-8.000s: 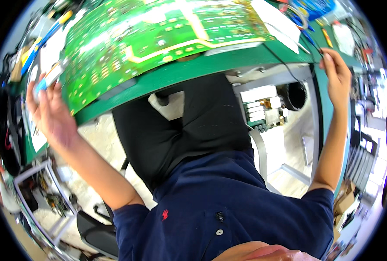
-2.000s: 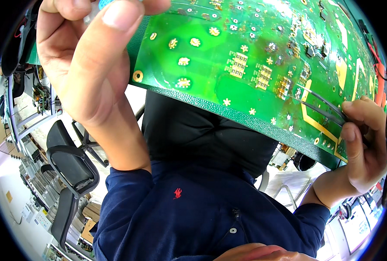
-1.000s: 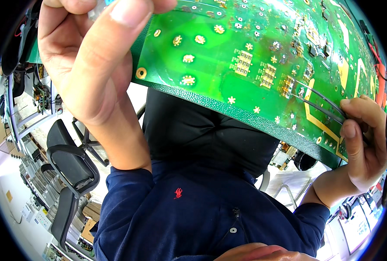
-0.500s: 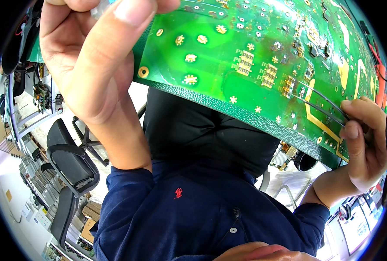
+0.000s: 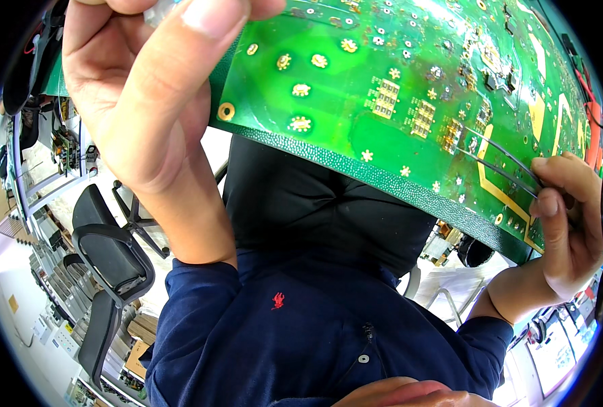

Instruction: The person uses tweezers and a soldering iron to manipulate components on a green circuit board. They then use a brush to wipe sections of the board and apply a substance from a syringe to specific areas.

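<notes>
A green circuit board (image 5: 383, 139) with gold pads and small parts lies before me. My right hand (image 5: 567, 210), at its right side, pinches thin metal tweezers (image 5: 518, 162). The tips of the tweezers are apart and reach a small cluster of chip parts (image 5: 451, 138) with amber residue round it. Over the board's left corner my left hand (image 5: 149, 102) is raised, thumb and fingers closed at the top rim of the picture. A whitish, see-through piece (image 5: 157, 12) shows among those fingers; the rest of it is cut off or hidden.
A dark green textured surface (image 5: 342, 171) extends under the board, its near edge above my lap. Black office chairs (image 5: 115, 237) stand on the left, close to a shelf with electronic boards (image 5: 67, 149). Red cables (image 5: 591, 132) run along the far right.
The board sits very slightly further right in the picture, and my left fingertips have shifted a little the same way. The tweezers stay at the same cluster of parts.
</notes>
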Tool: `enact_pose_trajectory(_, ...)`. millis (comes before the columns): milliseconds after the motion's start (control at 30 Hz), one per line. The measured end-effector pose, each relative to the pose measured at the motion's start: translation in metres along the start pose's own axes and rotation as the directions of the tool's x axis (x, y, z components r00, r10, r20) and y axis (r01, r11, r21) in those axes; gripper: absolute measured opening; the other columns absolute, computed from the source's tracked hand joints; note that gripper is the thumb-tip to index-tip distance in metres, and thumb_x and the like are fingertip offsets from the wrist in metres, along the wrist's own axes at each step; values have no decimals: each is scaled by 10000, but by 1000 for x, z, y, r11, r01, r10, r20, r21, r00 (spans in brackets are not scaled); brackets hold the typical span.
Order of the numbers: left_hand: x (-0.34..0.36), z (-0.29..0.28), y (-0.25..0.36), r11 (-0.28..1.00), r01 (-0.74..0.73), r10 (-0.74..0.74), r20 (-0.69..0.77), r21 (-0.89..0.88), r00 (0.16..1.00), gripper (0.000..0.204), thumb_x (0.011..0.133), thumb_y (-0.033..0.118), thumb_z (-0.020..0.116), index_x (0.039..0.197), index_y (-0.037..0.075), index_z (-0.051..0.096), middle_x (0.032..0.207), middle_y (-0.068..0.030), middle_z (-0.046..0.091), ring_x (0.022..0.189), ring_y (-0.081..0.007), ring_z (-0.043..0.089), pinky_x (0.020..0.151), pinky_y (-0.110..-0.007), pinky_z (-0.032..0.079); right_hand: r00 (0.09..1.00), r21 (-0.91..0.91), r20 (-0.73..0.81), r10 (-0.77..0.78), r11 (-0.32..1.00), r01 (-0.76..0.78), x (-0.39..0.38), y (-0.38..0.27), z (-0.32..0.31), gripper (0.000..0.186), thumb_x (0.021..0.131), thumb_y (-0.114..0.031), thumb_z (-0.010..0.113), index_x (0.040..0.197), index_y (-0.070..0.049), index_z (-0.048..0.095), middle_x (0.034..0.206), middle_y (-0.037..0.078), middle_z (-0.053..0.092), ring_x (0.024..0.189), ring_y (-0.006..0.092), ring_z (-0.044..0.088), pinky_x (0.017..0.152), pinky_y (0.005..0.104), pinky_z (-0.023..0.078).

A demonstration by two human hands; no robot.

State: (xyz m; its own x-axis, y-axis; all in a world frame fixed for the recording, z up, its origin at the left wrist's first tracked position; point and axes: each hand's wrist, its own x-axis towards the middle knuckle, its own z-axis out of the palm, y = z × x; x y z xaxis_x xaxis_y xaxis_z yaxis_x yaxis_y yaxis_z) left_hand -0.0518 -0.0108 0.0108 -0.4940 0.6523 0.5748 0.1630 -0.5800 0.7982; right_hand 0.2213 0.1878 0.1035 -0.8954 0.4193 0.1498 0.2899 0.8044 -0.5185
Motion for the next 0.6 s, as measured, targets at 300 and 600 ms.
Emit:
enact_pose_trajectory(300,2,-1,-2,1000,-16,16,33,3,999,188,818,13,572,996,63,533,1183,-319,571,1119,-444,577,886,-446,538,994,25,35,-105,994,104,4,11,-3,181,830,-87,626,914,73,642,913,114,631,647,98,526,646,186,403)
enact_pose_trajectory(600,2,1,-2,998,-21,19,34,54,999,198,812,32,589,997,80,536,1191,-290,581,1112,-429,586,877,-425,545,1000,-32,-8,12,999,-12,-1,0,0,165,838,-75,620,918,67,644,911,111,638,647,100,524,667,191,408)
